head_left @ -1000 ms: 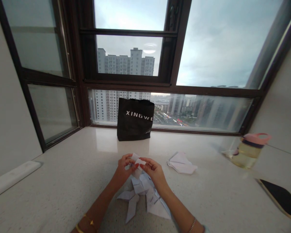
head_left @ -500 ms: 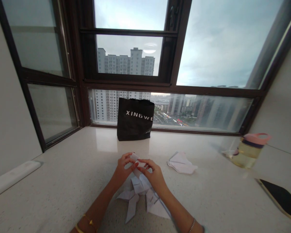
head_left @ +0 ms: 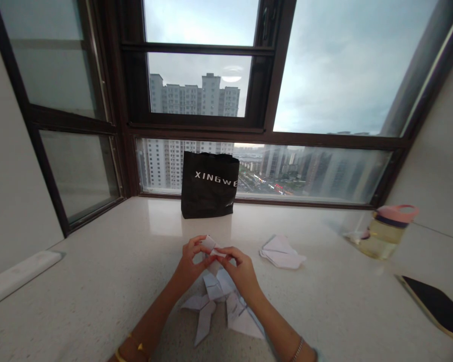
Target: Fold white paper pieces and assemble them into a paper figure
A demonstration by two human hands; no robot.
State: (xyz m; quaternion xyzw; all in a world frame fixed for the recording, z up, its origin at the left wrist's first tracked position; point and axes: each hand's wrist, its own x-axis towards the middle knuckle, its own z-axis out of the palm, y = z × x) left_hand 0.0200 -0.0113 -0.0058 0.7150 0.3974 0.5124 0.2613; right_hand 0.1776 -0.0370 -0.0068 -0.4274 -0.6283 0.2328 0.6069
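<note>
My left hand and my right hand meet over the white counter, both pinching a small folded piece of white paper between their fingertips. Below the hands lies a heap of folded white paper shapes, partly hidden by my wrists. A second folded white paper rests on the counter a little to the right of my right hand.
A black bag with white letters stands against the window behind the hands. At the right are a bottle with a pink lid and a dark phone. A white bar lies at the left edge.
My fingers have drawn closer together on the small paper, the right hand shifting slightly left. The view has tipped a little. Nothing else on the counter has moved.
</note>
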